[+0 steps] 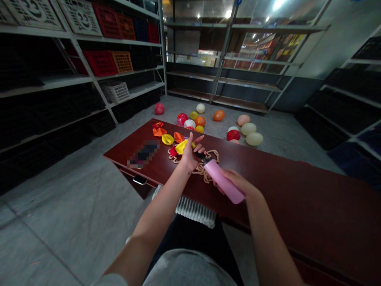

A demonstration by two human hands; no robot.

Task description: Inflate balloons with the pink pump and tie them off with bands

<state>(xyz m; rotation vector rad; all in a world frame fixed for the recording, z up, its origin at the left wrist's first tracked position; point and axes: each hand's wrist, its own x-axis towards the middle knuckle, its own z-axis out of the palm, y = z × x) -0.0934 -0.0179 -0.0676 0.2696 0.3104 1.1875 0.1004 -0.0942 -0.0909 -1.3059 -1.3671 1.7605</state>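
Pump (224, 182), pink with a black nozzle (200, 155), is held at a slant over the near edge of the counter (276, 178), its nozzle pointing away from the person and to the left. The right hand (235, 180) is closed around the pink barrel toward its wide end. The left hand (192, 153) is partly open at the nozzle end: thumb and forefinger stand spread and the other fingers curl in by the nozzle. The fingers cover that spot, so I cannot tell whether they grip the nozzle or only touch it.

Just past the left hand shows a limp yellow balloon (181, 147), with a looped tan cord (214, 155) lying under and around the nozzle. More limp balloons, a yellow one (168, 139) and an orange one (160, 132) among them, lie farther left; blown-up balloons (248, 129) rest on the floor beyond.

With the left hand's hold so loose, the nozzle could swing off line if the barrel were pushed hard. The cord lies close enough to snag on the nozzle if the pump dips. A careless sweep of the left wrist could drag the limp balloons together, or tip some over the far edge.
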